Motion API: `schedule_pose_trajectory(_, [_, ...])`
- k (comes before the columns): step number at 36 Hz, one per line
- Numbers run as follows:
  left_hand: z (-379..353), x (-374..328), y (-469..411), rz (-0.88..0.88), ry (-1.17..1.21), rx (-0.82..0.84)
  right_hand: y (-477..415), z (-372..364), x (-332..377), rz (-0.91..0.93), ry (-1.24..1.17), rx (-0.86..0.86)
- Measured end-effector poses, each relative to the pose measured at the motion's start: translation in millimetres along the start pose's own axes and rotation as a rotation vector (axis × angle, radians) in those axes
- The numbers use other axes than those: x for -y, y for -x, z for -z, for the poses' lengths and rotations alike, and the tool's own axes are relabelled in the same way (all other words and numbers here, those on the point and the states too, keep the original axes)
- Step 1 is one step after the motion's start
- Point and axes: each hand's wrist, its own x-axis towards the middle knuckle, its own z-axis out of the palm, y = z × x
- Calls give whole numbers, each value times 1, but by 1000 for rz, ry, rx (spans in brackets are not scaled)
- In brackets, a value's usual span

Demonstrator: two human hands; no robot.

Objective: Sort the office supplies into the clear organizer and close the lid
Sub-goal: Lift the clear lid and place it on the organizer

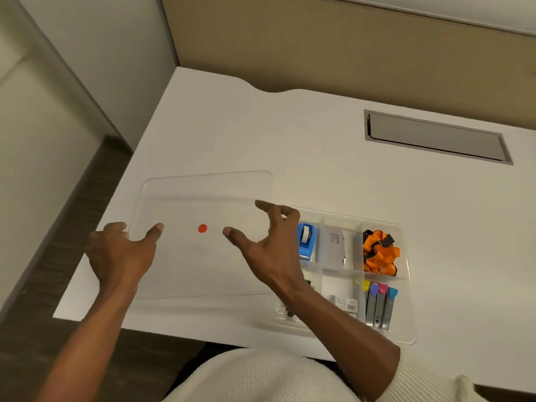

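Note:
A clear lid (pixel 203 195) with a red dot (pixel 202 228) at its middle lies flat on the white desk, left of the clear organizer (pixel 406 288). My left hand (pixel 121 250) pinches the lid's left edge, thumb on top and fingers at the rim. Over the lid's right edge my right hand (pixel 269 245) is spread with curled fingers, its thumb tip near the lid's surface; I cannot tell whether it touches. The organizer's compartments hold a blue tape dispenser (pixel 306 240), a white box (pixel 332 246), orange and black binder clips (pixel 380 252), a staples box (pixel 345 303) and several colour-capped lead cases (pixel 378 306).
The white desk (pixel 319 158) has a grey cable hatch (pixel 435 136) at the back right. Its left edge drops to dark flooring (pixel 72 210), and its near edge lies just below the lid. A beige partition (pixel 348 44) stands behind the desk.

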Motion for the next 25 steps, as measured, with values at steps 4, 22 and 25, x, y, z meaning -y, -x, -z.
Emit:
schedule_pose_trajectory(4, [-19,-24,36,-71,71,45,5,43,-18,19,40,-92])
schedule_pose_trajectory(22, [-111,-74,190,-424,21,384,54,193,-153,-62,312,-318])
schedule_pose_trajectory(25, [-121,-74,200,-438,3,387,61,195,-170,-53,326,-305])
